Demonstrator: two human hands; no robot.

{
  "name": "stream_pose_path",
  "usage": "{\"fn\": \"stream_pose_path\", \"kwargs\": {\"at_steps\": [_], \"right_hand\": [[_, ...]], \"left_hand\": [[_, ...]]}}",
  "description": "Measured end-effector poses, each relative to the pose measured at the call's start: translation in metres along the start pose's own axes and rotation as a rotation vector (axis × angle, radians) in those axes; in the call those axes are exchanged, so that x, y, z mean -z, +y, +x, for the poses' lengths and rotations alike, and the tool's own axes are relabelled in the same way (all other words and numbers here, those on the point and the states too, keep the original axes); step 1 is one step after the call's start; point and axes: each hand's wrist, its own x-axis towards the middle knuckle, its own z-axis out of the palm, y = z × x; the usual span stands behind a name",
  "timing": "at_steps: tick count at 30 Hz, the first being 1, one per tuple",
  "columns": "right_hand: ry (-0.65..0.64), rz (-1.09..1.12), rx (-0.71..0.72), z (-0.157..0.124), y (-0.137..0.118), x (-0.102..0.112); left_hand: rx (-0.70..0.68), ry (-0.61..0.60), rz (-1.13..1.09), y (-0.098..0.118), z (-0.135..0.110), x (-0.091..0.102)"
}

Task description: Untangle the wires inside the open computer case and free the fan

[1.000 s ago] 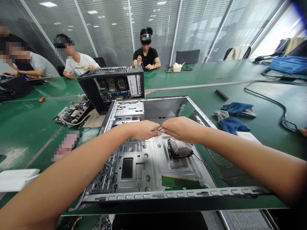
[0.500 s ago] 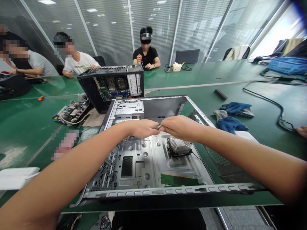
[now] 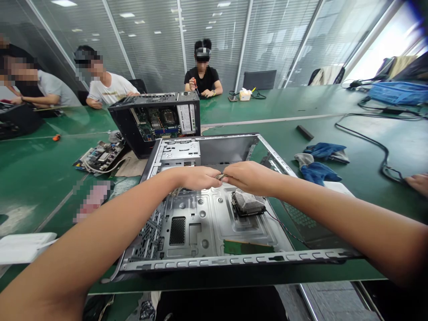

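Observation:
My left hand and my right hand meet above an open computer case lying on its side. Both are closed on a short twisted bundle of cable, which shows only between the fingertips. Below my right hand, a heatsink rests on the case floor, a thin dark wire trailing from it over the side. A green memory module lies flat near the case's front edge. Some pale cable ends show under my left hand, partly covered by it.
A second computer tower stands behind the case. To the left lie a loose motherboard and a white box-like object. Blue-and-grey gloves and a black cable are on the right. A person holding a screwdriver sits opposite.
Both hands keep their hold on the cable above the case and have hardly moved. The view has shifted slightly.

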Motion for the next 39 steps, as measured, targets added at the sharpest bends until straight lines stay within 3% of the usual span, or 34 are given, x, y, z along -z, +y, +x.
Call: {"fn": "stream_pose_path", "kwargs": {"at_steps": [8, 13, 29, 39], "right_hand": [[-0.015, -0.002, -0.003, 0.0002, -0.0014, 0.0015], [0.005, 0.016, 0.015, 0.0001, 0.0012, 0.0005], [-0.06, 0.107, 0.016, 0.0014, 0.0045, 0.0004], [-0.051, 0.058, 0.004, 0.0035, 0.005, -0.0031]], "left_hand": [[0.076, -0.025, -0.08, 0.0079, -0.0043, 0.0025], [0.017, -0.025, -0.059, 0.0045, -0.0032, 0.0013], [0.007, 0.021, 0.21, 0.0017, 0.0018, -0.0053], [0.051, 0.004, 0.21, 0.004, -0.0021, -0.0009]]}}
